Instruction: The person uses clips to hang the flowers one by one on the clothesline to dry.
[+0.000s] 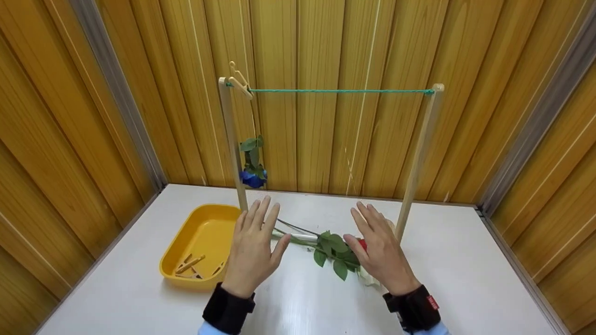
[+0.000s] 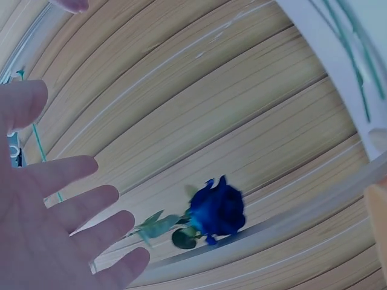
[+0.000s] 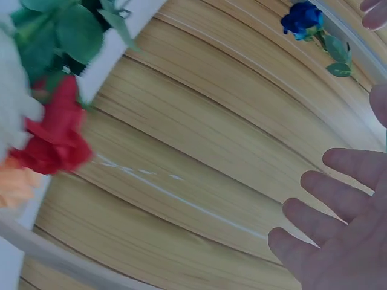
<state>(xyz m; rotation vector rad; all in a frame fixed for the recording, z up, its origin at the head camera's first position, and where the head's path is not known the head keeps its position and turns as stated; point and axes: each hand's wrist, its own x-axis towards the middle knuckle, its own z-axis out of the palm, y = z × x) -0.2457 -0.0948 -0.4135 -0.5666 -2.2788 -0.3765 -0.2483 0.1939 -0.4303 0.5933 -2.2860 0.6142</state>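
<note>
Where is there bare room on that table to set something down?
The table is bare right of the right post and, up front, between the black wristbands. Crowded: the middle, where flowers lie, and the left, with its yellow tray of clothespins.

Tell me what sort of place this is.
Probably a staged work booth: wood-look panels stand on three sides of a white tabletop, which holds a wooden frame strung with green cord.

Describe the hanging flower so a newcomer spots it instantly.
Find the wooden frame with a green cord across its top. Near the cord's left end, a clothespin holds the blue rose upside down. Its colour sets it apart from the red rose and white flower on the table.
</note>
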